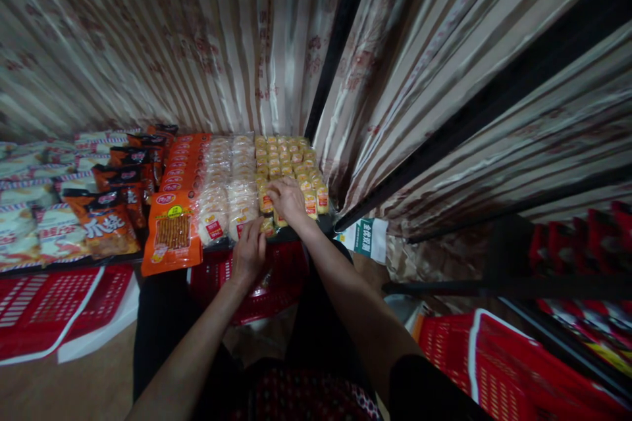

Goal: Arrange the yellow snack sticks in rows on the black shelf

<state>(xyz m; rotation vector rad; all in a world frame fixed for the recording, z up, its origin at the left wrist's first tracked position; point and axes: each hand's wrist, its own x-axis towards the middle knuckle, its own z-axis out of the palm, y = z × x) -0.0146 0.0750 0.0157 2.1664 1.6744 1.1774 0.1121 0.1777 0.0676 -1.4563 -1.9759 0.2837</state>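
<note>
Rows of small yellow-wrapped snack packs stand on the right end of a dark shelf. My right hand is over their front rows, fingers bent down and closed on a pack. Lower and to the left, my left hand is at the shelf's front edge. Its fingers are drawn together against a small yellow snack pack at the front, partly hidden by the hand. Clear-wrapped round white pastries stand in two columns just left of the yellow packs.
Orange bags of stick snacks, black-and-orange bags and white bread packs line the shelf leftward. Red baskets sit below, another basket at right. Black posts rise before a striped curtain.
</note>
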